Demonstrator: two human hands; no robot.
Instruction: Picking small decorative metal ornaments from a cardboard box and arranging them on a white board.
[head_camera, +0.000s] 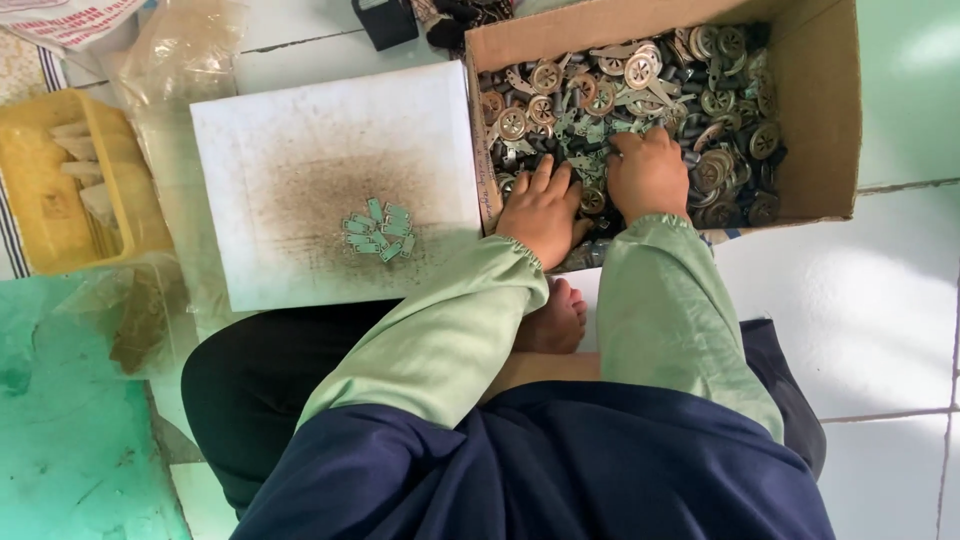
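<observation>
Metal parts (640, 90) fill the cardboard box (820, 110) beneath both hands; left hand (540, 210) spread flat, right hand (648, 175) curled, grip hidden. Sorted pieces (380, 230) lie left; picking singly seems wisest.

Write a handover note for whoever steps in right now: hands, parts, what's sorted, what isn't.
Left hand: down in the cardboard box, fingers spread on the mixed metal parts; whether it grips anything cannot be told.
Right hand: beside it in the same box, fingers curled into the parts; grip hidden.
Done: a small pile of flat greenish metal tags lies on the white board, left of the box.
Left: the box is full of round wheel-like pieces and tags mixed together.
Yellow tray sits far left, untouched.
</observation>
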